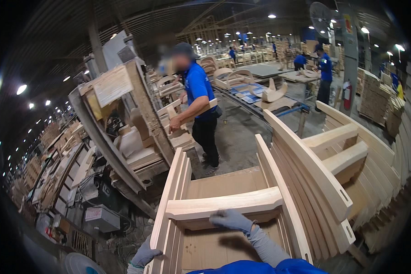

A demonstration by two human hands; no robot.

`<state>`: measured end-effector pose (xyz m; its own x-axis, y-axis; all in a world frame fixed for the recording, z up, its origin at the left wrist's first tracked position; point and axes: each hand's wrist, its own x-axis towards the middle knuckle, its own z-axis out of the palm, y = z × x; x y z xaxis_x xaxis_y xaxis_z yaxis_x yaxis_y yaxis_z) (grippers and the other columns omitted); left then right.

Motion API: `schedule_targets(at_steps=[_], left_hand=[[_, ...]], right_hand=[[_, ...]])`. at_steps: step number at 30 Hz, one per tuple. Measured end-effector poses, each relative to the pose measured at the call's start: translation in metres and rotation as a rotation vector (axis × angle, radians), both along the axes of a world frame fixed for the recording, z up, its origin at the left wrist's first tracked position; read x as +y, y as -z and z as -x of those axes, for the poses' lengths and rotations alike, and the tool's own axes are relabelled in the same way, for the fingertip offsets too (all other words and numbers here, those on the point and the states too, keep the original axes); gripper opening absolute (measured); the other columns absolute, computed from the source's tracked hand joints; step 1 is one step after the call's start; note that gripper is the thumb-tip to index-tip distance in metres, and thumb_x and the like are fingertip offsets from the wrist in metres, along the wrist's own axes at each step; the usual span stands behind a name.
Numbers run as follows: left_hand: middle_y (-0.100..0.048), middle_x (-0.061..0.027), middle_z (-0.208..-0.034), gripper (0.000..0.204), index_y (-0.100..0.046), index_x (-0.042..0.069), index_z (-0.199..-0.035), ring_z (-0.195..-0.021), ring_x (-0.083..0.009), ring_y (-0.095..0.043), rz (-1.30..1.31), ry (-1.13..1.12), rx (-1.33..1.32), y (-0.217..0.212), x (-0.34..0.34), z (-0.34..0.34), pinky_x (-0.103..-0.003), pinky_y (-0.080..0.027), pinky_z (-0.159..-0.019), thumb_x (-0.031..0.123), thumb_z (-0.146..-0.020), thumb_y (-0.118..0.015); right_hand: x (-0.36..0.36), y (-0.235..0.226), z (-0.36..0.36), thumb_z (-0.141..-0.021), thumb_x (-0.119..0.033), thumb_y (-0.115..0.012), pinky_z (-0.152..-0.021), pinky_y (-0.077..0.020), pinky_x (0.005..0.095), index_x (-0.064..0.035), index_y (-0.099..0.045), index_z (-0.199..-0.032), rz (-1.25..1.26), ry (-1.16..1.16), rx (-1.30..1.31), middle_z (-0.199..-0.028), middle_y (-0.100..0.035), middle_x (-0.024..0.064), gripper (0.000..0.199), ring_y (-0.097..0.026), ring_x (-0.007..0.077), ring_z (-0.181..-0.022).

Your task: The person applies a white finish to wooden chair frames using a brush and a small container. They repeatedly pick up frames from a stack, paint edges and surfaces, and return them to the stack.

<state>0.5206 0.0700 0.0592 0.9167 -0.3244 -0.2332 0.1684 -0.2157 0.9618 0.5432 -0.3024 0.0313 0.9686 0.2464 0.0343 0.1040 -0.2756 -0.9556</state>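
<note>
A pale wooden frame of two long side rails and a cross rail stands right before me. At its near left corner, my left hand [146,255] in a grey glove is closed round the left side rail [165,219]. The grey-gloved right hand [230,220] lies along the near lower edge of the cross rail [228,203], its fingers stretched out; whether it presses on the wood I cannot tell. On the right runs the long right side rail [283,196], with more rails stacked under the frame on both sides. Brown board [210,253] shows between them.
To the right stands another stack of slotted wooden frames [315,169]. Ahead, a co-worker [198,91] in blue handles wood beside a machine [141,114]. A grey metal box [102,219] sits at lower left. A roller table [278,107] carries curved parts beyond.
</note>
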Motion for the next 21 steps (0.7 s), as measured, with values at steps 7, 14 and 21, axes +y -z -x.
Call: schedule_targets(at_steps=[7,14,21], left_hand=[[-0.054,-0.016,-0.118,0.071,-0.038,-0.002,-0.13,-0.107,-0.0242,-0.054,-0.279,0.022,-0.076,0.0,0.0,0.008,-0.033,-0.044,-0.091,0.005,-0.065,-0.066],[-0.055,-0.0152,-0.119,0.068,-0.037,-0.003,-0.133,-0.109,-0.0224,-0.052,-0.235,0.097,-0.108,-0.015,-0.009,0.017,-0.031,-0.042,-0.094,0.008,-0.071,-0.064],[-0.057,-0.0145,-0.114,0.081,-0.038,-0.001,-0.132,-0.101,-0.0237,-0.057,-0.183,0.061,-0.184,-0.001,-0.006,0.004,-0.032,-0.046,-0.087,0.0,-0.056,-0.067]], right_hand=[[-0.083,-0.003,-0.035,-0.088,-0.047,-0.041,-0.067,-0.0484,0.0423,-0.0036,-0.068,-0.087,0.977,0.499,-0.136,-0.075,-0.066,0.0185,0.051,-0.064,0.0331,-0.07],[-0.073,-0.012,-0.034,-0.092,-0.046,-0.033,-0.069,-0.047,0.0433,-0.007,-0.068,-0.093,1.081,0.448,-0.034,-0.084,-0.068,0.0143,0.052,-0.065,0.0312,-0.075],[-0.046,0.037,-0.002,-0.091,-0.052,-0.035,-0.104,-0.0243,0.0472,-0.004,-0.058,-0.117,1.147,0.833,-0.623,-0.119,-0.057,0.0188,0.059,-0.053,0.0316,-0.111]])
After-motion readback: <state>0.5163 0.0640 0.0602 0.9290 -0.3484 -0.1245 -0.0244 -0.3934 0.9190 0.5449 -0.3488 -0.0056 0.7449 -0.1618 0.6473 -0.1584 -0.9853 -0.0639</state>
